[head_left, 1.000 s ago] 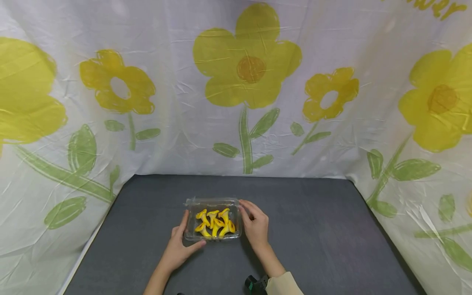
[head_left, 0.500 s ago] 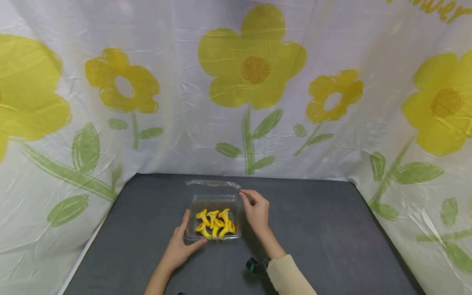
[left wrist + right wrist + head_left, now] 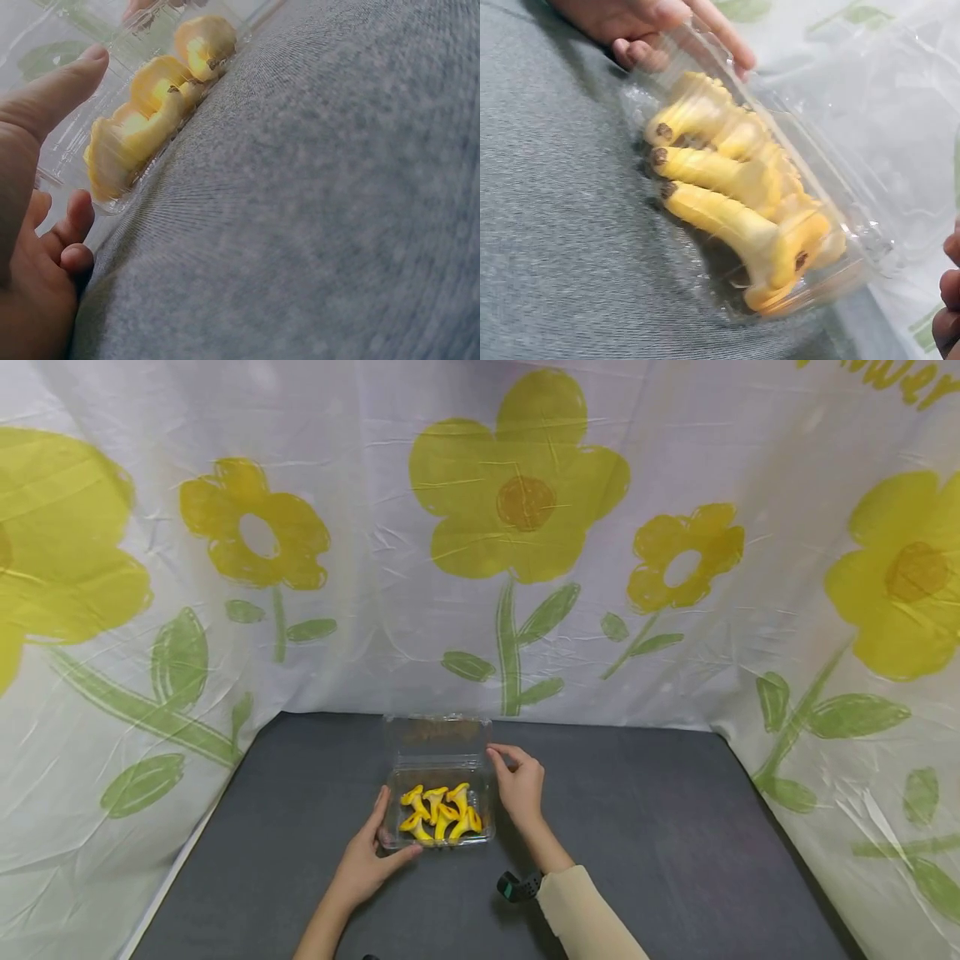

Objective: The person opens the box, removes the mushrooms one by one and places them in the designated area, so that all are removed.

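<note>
A clear plastic clamshell box [image 3: 442,843] sits on the dark table with several yellow trumpet-shaped mushrooms [image 3: 442,814] lying inside. Its transparent lid [image 3: 438,735] is tipped back behind the base. My left hand [image 3: 362,860] grips the front left corner of the base, thumb along the front and fingers on the left side; the left wrist view shows that thumb [image 3: 64,90] over the wall. At the lid's right edge, my right hand [image 3: 521,785] has thumb and forefinger together, pinching the edge. Only curled fingers [image 3: 950,292] of it show in the right wrist view.
A grey-black cloth [image 3: 652,827] covers the table. White curtains [image 3: 360,527] with yellow flowers hang behind and at both sides, close behind the lid. A black band [image 3: 519,887] is at the right wrist, beside a beige sleeve [image 3: 588,914].
The lid has swung up and back from the base, with my right hand rising slightly along its edge. My left hand stays at the box's corner.
</note>
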### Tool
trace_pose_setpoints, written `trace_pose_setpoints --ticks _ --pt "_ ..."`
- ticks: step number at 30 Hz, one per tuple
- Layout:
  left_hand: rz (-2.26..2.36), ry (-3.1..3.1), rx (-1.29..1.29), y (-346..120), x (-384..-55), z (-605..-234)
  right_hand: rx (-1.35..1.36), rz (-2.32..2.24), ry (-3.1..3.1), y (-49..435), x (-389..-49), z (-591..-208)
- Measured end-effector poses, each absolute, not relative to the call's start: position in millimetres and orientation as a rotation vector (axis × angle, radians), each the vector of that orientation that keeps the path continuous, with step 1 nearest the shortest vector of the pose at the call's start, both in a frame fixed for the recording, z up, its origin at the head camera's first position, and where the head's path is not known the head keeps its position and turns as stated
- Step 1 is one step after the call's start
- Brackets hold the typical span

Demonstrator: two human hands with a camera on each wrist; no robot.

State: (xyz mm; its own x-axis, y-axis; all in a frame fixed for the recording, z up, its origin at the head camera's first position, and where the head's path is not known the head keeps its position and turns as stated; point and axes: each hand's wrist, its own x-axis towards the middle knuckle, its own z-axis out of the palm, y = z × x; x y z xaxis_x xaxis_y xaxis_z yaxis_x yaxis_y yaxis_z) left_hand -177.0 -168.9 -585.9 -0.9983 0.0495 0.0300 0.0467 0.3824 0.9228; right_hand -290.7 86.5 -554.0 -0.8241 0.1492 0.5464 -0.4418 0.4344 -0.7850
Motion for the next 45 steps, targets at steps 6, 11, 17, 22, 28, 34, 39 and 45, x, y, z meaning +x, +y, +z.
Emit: trace_pose_setpoints --ticks 6,11,17,22,28,34,39,45 --pt "1.716 2.636 0.098 -169.3 -176.7 -585.7 0.143 1.485 -2.227 85.1 -300.0 -553.3" --pt "1.743 2.647 0.129 -169.9 -176.2 -587.7 0.0 1.548 -2.334 81.4 -306.6 -554.1" --pt "1.757 2.603 0.107 -169.8 -175.6 -587.3 -0.137 1.692 -2.422 81.5 -307.0 -556.2" --pt "1.734 2.607 0.101 -169.9 -175.7 -586.9 -0.219 1.76 -2.474 83.5 -305.2 -558.3" --pt "1.748 2.61 0.108 -171.6 -175.8 -585.6 -0.325 1.85 -2.509 81.9 -306.5 -558.3" --pt "1.739 2.637 0.126 -171.8 -176.3 -586.8 -0.339 1.842 -2.559 83.1 -308.5 -552.6" --pt "1.725 2.661 0.133 -172.0 -176.7 -589.3 -0.279 1.74 -2.66 89.2 -308.1 -545.6" --pt "1.709 2.674 0.138 -172.5 -177.0 -589.2 -0.152 1.482 -2.652 97.3 -304.2 -535.7"
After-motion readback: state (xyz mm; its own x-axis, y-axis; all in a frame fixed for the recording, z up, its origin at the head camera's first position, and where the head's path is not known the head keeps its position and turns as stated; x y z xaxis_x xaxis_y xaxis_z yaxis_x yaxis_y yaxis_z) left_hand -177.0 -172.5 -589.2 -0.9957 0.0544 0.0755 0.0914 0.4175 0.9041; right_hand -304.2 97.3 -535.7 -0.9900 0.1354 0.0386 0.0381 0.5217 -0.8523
